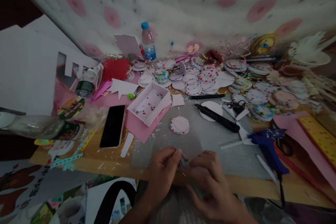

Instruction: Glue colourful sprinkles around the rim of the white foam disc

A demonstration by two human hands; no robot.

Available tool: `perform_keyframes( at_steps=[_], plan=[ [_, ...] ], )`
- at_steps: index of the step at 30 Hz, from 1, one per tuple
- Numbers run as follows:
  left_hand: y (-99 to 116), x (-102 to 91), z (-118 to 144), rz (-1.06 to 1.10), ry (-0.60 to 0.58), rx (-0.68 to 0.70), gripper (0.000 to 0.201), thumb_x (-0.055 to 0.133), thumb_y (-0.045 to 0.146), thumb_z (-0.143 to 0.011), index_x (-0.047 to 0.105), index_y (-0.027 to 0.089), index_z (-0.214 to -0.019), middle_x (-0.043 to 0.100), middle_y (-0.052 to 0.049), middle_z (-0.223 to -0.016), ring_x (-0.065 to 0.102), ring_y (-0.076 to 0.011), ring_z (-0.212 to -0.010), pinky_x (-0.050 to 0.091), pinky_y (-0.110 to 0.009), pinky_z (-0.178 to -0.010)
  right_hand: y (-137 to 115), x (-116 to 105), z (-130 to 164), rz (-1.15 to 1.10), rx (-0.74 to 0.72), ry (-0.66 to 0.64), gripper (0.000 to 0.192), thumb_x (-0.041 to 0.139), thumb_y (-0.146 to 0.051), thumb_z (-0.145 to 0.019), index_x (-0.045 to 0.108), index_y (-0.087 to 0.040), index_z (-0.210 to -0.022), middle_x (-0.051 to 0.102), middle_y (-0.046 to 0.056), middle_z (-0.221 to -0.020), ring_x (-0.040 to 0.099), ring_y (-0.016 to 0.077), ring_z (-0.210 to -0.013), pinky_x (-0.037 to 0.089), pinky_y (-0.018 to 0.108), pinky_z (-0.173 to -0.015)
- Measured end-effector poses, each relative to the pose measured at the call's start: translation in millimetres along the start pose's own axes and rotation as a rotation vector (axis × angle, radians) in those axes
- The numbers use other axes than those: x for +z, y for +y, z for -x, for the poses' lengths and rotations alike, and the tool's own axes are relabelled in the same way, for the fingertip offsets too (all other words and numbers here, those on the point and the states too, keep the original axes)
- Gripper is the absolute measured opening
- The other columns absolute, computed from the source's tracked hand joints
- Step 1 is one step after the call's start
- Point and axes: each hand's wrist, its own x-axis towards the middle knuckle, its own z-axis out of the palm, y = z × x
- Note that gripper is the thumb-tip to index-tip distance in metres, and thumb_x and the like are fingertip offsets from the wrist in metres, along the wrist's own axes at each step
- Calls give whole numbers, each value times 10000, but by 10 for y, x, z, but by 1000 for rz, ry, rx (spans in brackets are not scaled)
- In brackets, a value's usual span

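Note:
My left hand [163, 173] and my right hand [210, 178] meet at the near edge of the table over a grey mat [210, 140]. Together they pinch a thin, pale blue stick-like piece [179, 155] between the fingertips; what it is exactly I cannot tell. Just beyond the hands lies a round paper disc [180, 125] with a dotted rim. A black pen-like tool [217, 118] lies on the mat to the right of it.
A black phone [113, 126] lies left, beside a white box [149, 103] on pink paper. A blue glue gun [267, 143] sits right. Piles of dotted discs [199, 80] and a water bottle [148, 42] fill the back. White foam boards [28, 66] stand at left.

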Motion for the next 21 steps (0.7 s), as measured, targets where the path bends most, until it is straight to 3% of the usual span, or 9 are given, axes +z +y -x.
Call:
perform_keyframes(
  at_steps=[3, 6, 9, 14, 21],
  plan=[
    [14, -82, -23, -53, -17, 33, 357, 511, 366, -895, 605, 167, -613, 553, 1, -597, 526, -135, -621, 403, -234, -621, -24, -33, -25, -287, 166, -49, 391, 627, -276, -757, 532, -220, -1132, 602, 82, -997, 582, 233, -941, 503, 368, -780],
    [55, -128, -17, -111, -139, 73, 374, 476, 353, -906, 544, 174, -584, 510, 7, -581, 505, -130, -606, 393, -238, -627, -15, -72, -132, -437, 434, 26, 120, 498, -276, -889, 581, -221, -957, 599, 43, -854, 590, 177, -805, 500, 286, -694],
    [86, -123, 5, -166, -232, 104, 381, 454, 318, -906, 492, 181, -552, 482, 7, -568, 482, -128, -597, 382, -246, -627, 8, -86, -291, -519, 647, 96, 196, 486, -306, -923, 619, -213, -813, 597, 10, -737, 583, 138, -701, 485, 228, -634],
    [86, -94, 16, -184, -296, 147, 363, 459, 252, -873, 431, 185, -517, 442, 13, -559, 459, -124, -584, 347, -249, -590, 9, -69, -432, -615, 691, 23, 193, 572, -362, -873, 649, -202, -796, 624, 10, -739, 594, 137, -707, 491, 222, -642],
    [72, -86, 17, -199, -330, 123, 356, 467, 245, -865, 452, 181, -515, 446, 14, -553, 456, -124, -587, 328, -255, -590, 1, -60, -392, -602, 722, 14, 252, 585, -390, -859, 604, -186, -713, 572, -1, -665, 545, 127, -637, 464, 219, -584]
  ],
)
